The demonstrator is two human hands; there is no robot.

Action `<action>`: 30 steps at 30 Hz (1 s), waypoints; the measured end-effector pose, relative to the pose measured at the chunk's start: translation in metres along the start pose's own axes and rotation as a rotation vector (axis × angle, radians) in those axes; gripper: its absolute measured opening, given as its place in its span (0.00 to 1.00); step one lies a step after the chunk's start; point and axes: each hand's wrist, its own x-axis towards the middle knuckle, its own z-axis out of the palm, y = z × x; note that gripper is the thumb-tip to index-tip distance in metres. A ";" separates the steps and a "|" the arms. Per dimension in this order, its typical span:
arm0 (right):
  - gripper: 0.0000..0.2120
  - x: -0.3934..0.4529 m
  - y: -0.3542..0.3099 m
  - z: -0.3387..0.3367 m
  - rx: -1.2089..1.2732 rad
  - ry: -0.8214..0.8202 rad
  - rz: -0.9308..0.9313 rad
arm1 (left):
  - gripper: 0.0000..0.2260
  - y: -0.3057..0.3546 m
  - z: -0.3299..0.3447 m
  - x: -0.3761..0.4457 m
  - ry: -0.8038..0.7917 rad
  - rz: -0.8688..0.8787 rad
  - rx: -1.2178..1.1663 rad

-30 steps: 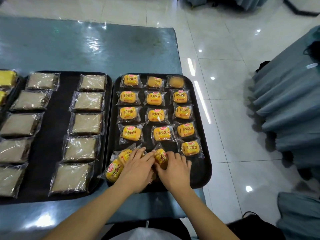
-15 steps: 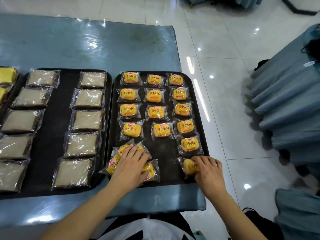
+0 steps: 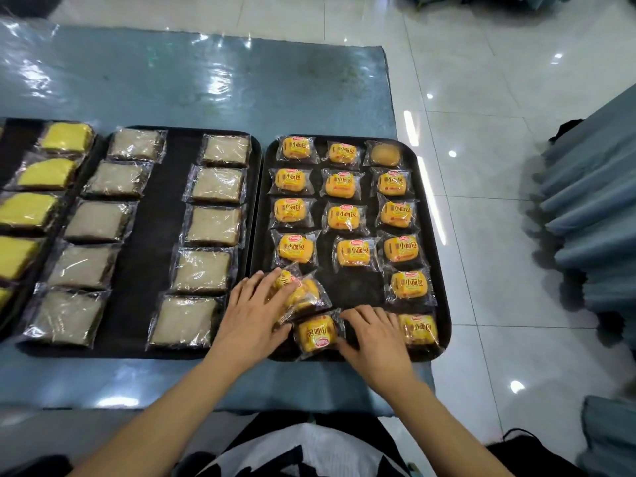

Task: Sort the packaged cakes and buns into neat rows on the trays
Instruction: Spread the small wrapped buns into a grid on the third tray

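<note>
The upside-down bun (image 3: 317, 332) lies just left of the right hand (image 3: 373, 333), whose fingers (image 3: 347, 347) pinch its wrapper; left hand (image 3: 253, 313) rests flat, uncurled, on loose buns (image 3: 303, 293).

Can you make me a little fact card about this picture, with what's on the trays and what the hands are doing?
right tray: small orange buns in clear wrappers, mostly in three rows
loose buns: small pile at the near left of that tray
left hand: rests on the pile
right hand: touches an upside-down bun
middle tray: pale brown cakes in two rows
far left: yellow cakes
table: shiny blue cover
</note>
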 end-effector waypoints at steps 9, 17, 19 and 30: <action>0.19 0.004 -0.014 0.015 -0.097 -0.067 -0.039 | 0.13 0.038 0.005 -0.016 0.168 0.348 0.066; 0.21 -0.005 -0.010 0.007 -0.114 -0.059 -0.001 | 0.20 0.056 0.023 -0.023 -0.015 0.239 0.188; 0.17 -0.007 -0.014 0.003 -0.107 -0.049 0.049 | 0.20 0.058 0.024 -0.023 -0.035 0.224 0.195; 0.14 -0.024 -0.022 -0.001 0.084 -0.108 0.226 | 0.25 0.062 0.017 -0.013 -0.073 0.224 0.082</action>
